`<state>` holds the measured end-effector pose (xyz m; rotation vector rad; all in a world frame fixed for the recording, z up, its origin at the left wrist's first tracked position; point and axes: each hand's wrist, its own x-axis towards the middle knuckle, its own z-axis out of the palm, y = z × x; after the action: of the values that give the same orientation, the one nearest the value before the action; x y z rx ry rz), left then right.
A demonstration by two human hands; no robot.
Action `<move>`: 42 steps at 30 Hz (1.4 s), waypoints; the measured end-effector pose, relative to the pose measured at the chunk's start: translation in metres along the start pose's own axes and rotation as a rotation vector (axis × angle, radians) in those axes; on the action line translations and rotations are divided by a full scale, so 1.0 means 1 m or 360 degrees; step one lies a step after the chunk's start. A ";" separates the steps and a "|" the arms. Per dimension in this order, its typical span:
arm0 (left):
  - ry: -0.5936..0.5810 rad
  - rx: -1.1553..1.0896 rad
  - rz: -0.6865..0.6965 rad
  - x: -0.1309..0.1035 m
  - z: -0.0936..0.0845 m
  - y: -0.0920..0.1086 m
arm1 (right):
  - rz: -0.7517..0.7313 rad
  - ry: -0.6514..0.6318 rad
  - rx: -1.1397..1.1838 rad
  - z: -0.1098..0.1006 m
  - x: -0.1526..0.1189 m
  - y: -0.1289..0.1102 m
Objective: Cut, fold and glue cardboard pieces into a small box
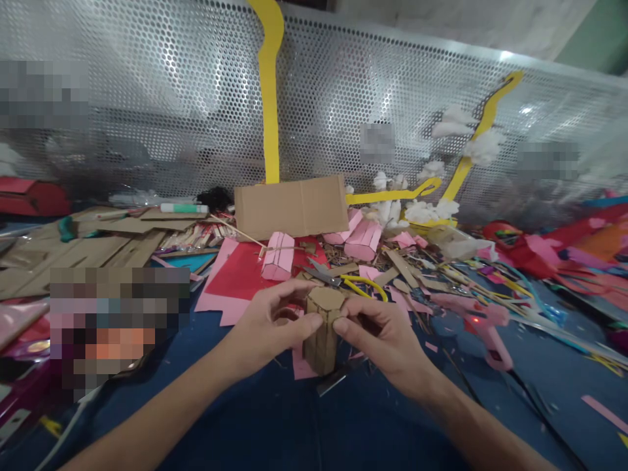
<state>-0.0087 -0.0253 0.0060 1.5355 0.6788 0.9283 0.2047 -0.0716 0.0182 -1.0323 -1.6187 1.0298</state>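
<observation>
**2 hands pinch a cardboard column over a cluttered craft table**

Nearest the camera, 2 bare forearms meet at mid-frame above the blue table top [304, 418]. The left hand [267, 327] and the right hand [387, 337] close on a small upright cardboard column [324, 330], faceted like a prism, standing between them: the left thumb presses its side and the right thumb and fingers pinch the opposite edge. A pink paper scrap [301, 366] lies just under it.

Just beyond the column lie pliers with yellow handles [343, 281]. To the right rests a pink glue gun [483, 324]. Further back sit a red paper sheet [238, 275], a pink folded paper block [278, 256] and a flat brown cardboard panel [292, 206]. White cotton tufts [422, 209] lie near yellow paper strips [269, 91] against the perforated metal screen [147, 98].
</observation>
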 end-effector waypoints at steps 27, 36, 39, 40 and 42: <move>0.0031 0.0004 -0.0010 0.002 0.000 0.000 | 0.0080 0.0084 0.0035 0.003 -0.001 0.001; 0.0064 0.0024 -0.0008 0.000 0.000 -0.002 | 0.0075 0.0138 0.0098 0.005 0.001 0.002; 0.0082 0.0047 0.0008 0.000 0.000 0.000 | 0.0079 0.0155 0.0146 0.005 0.001 0.001; 0.0083 0.0057 0.0013 -0.001 0.001 0.001 | 0.0082 0.0155 0.0163 0.005 0.001 0.001; 0.0089 0.0075 0.0017 -0.001 0.002 0.004 | 0.0080 0.0147 0.0168 0.005 0.001 0.002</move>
<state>-0.0081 -0.0275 0.0095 1.5609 0.7378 0.9722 0.1998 -0.0707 0.0157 -1.0385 -1.4550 1.0741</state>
